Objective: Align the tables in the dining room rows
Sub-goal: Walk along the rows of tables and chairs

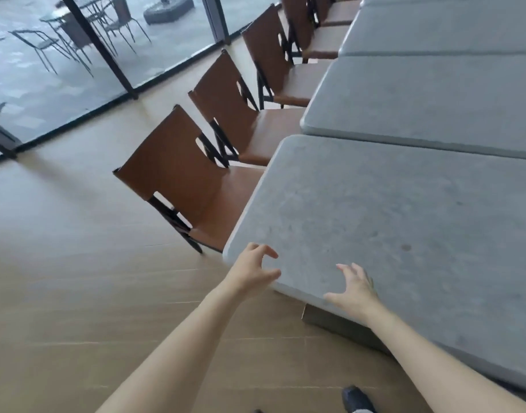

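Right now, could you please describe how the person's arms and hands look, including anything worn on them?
Both forearms are bare to the bottom edge of the picture, with no sleeves showing. The left hand and the right hand wear no gloves, and no watch, bracelet or ring can be seen. The picture is slightly blurred, so small details could be missed.

I am wearing nothing on either forearm: both are showing bare from the bottom edge of the view up to the wrists, with no sleeve, cuff, watch or band appearing anywhere along them. My left grip (253,271) is showing no ring and no glove, and my right grip (354,289) is equally plain, its short nails carrying no polish that I can make out. Lower down I am wearing a dark, rounded-toe shoe (356,397), looking navy or black, with a strip of white sock (363,411) showing just at its opening near the bottom edge.
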The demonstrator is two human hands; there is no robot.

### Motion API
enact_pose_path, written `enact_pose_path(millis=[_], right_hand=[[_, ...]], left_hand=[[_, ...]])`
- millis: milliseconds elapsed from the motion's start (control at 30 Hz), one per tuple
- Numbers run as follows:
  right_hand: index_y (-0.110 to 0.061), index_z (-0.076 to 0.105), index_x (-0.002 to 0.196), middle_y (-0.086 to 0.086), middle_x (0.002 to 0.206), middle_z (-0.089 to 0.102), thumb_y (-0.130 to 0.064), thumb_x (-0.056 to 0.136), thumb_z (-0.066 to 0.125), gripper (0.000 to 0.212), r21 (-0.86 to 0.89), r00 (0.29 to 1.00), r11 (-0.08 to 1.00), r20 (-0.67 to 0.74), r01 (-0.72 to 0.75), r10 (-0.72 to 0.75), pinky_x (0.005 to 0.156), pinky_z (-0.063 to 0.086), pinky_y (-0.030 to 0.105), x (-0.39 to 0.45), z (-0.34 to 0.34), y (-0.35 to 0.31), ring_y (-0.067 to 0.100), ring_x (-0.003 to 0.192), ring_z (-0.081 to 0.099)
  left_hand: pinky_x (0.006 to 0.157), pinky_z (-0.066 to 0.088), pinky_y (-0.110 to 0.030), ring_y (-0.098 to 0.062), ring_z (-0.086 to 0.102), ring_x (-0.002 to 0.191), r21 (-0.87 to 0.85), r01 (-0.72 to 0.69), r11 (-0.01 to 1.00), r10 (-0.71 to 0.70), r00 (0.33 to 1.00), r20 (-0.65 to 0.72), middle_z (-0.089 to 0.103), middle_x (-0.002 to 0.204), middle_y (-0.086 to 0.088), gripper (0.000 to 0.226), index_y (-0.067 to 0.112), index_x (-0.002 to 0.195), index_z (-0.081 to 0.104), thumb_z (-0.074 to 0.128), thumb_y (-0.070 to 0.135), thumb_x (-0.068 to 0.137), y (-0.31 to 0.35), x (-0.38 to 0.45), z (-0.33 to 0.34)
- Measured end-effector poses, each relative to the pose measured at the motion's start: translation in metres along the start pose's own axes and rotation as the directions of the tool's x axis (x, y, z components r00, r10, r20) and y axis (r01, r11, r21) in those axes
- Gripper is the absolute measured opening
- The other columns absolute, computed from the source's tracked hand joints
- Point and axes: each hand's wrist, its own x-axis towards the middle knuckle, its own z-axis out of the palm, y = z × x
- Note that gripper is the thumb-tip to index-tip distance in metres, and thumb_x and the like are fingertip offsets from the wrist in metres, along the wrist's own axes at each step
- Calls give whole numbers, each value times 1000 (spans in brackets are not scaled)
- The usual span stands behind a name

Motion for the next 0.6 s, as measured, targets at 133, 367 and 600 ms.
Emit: enact_pose_path(millis=[133,367,600], right_hand=[[-30,4,160,9,167,-18,-66,80,68,109,-196,999,980,-54,-14,4,124,5,48,27,41,-19,33,155,-5],[-44,20,155,-1,165,4,-92,56,50,113,-303,965,946,-195,114,-178,115,-6,66,79,104,-63,21,150,-5],[-40,41,142,4,141,45,-103,53,42,109,-460,851,872,-378,169,-364,108,20,46,102,115,-45,27,131,34]], left_hand=[[115,30,-36,-25,24,147,305,-199,931,159,975,153,18,162,1,70,32,146,40,71,37,82,-61,60,11],[121,-12,-59,-36,-28,150,623,-557,549,355,830,430,-33,163,1,125,45,155,-16,76,62,73,-137,150,22],[119,-11,-65,-39,-36,146,610,-620,493,567,761,316,-30,163,-4,127,46,154,-20,60,82,61,-178,176,51]])
